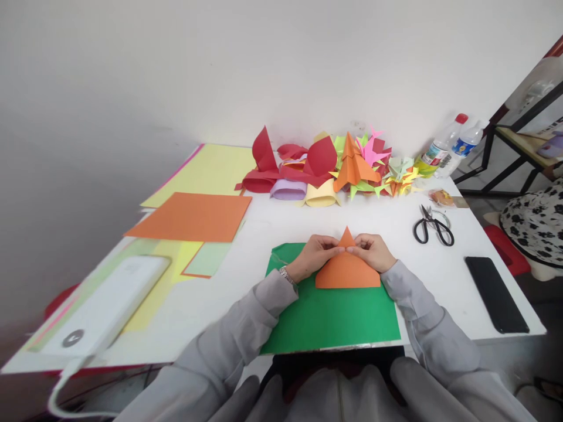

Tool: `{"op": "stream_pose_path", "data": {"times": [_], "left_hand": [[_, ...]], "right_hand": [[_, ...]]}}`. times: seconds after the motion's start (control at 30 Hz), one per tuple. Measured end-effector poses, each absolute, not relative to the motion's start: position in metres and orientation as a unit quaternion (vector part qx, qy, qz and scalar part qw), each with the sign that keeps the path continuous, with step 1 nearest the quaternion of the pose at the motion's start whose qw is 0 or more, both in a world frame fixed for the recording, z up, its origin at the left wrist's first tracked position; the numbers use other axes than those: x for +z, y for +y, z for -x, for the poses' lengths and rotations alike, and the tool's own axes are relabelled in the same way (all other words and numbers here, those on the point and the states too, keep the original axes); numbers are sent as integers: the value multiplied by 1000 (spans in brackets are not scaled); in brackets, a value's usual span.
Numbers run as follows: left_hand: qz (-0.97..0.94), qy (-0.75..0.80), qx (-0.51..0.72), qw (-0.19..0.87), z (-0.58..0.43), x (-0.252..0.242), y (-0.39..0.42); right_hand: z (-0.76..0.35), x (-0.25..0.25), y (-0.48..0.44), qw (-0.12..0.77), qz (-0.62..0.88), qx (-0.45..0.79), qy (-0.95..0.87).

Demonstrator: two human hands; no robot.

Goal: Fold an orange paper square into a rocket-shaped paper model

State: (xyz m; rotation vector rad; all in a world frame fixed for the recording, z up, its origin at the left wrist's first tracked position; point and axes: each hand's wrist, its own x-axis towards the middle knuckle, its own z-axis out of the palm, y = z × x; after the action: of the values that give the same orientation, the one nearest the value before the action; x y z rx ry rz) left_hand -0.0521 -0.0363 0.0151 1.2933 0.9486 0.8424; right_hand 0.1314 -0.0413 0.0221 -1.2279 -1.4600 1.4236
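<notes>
A sheet of orange paper [347,272], folded to a point at its far end, lies over a green sheet [325,322] at the near edge of the table. My left hand [317,255] pinches the folded paper from the left, just below the tip. From the other side my right hand [370,252] grips it the same way, and the two thumbs almost meet at the middle. Both sets of fingers are partly hidden behind the paper.
Folded paper pieces [303,167] and an orange paper plane [352,167] stand along the wall. Orange sheets [193,217] and a white power bank [114,305] lie left. Scissors [433,225], a black phone [497,293] and plastic bottles [461,149] are right. A person's patterned clothing [534,228] shows far right.
</notes>
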Motion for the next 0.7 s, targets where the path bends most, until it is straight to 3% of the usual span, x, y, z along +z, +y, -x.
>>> {"op": "stream_pose_path", "data": {"times": [0.43,0.7], "left_hand": [[-539,404,340,656,51,17,-39],[-523,386,357,671,50,11,-37]], "right_hand": [[-131,19,-42,381,481,528,-587],[-134,19,-41,354,449,591,-569]]}}
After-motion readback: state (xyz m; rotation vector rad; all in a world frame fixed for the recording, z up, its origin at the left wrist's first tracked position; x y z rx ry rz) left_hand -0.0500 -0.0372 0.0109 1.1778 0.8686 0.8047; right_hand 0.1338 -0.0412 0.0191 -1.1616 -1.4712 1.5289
